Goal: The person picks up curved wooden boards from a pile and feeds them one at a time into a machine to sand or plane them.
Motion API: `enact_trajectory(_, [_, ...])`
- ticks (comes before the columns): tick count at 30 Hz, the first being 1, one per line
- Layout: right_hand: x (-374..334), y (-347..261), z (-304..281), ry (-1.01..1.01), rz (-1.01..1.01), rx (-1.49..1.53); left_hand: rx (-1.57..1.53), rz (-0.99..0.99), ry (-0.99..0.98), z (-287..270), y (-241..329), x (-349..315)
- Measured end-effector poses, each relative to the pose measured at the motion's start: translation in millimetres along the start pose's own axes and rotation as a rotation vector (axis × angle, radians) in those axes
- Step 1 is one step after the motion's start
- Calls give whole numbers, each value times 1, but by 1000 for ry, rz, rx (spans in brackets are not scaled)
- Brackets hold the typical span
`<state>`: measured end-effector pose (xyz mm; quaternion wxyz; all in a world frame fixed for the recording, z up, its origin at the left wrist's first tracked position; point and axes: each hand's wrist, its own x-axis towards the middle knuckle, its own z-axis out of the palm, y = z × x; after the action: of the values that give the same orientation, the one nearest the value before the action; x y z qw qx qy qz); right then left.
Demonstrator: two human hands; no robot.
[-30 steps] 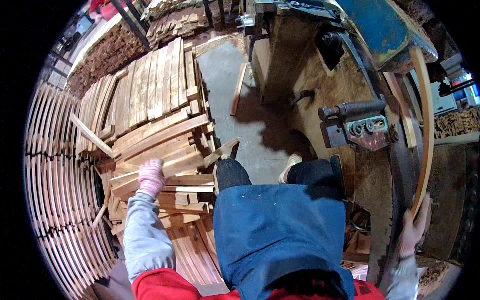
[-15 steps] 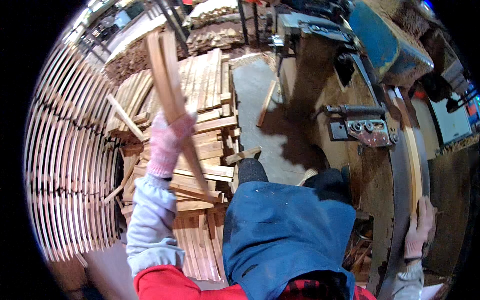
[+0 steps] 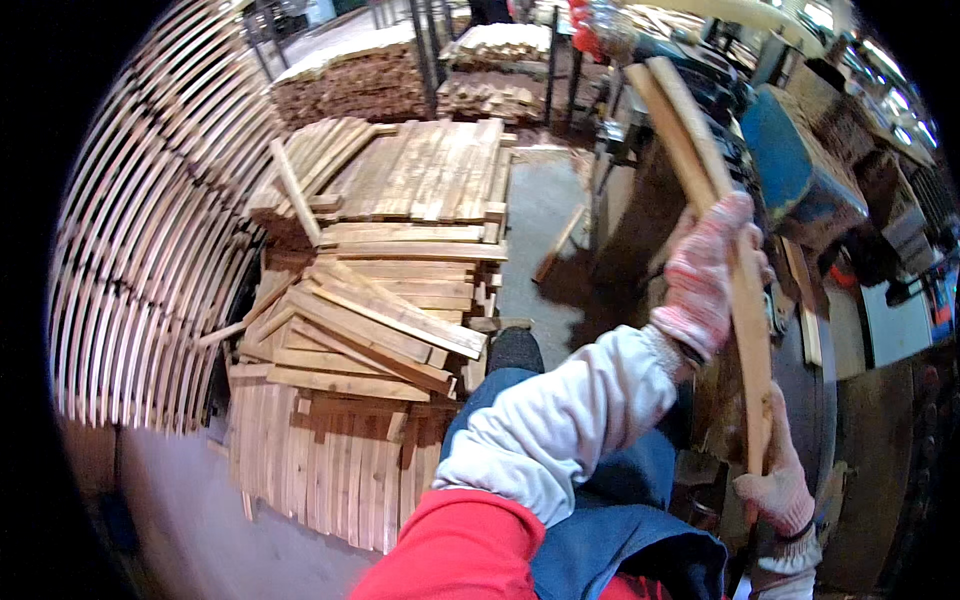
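Note:
My left hand [image 3: 703, 275], in a knitted glove, is closed around a couple of long wooden strips [image 3: 750, 370]. They are held up at a slant over the machine at my right, their far ends slightly spread apart. My gloved right hand [image 3: 780, 482] grips the near, lower end of the strips, with its thumb on the left side. Beyond them another wooden strip [image 3: 803, 300] lies along the machine's metal bed [image 3: 822, 420]. Its far part runs beneath the blue machine housing [image 3: 795, 165].
To my left, low stacks of wooden strips [image 3: 420, 175] stand on the floor, with several loose pieces [image 3: 370, 335] lying crosswise on top. A tall slatted wood pile [image 3: 160, 240] rises at the far left. One stray strip [image 3: 560, 243] rests on the grey floor.
My left hand has swung from over the stacks to the machine side, carrying the strips. My right hand has left the strip on the bed and now holds the carried strips' near end.

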<state>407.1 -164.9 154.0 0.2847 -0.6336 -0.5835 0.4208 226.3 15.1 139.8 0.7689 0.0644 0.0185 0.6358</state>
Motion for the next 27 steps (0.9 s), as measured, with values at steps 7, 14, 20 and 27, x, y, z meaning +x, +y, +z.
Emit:
enact_trajectory(7, [-145,92,-21,643,142,-242,932,258,-117,-46,-74,-25])
enact_trajectory(14, [-240,154,-29,678,338,-837,2055,278,143,-296,163,-36])
enact_trajectory(20, [-107,171,-66,897,-30,-679,2868,-998,-178,-305,267,-77])
enact_trajectory(27, [99,140,-92,1003,-345,-251,2787,-1317,-134,-293,262,-62])
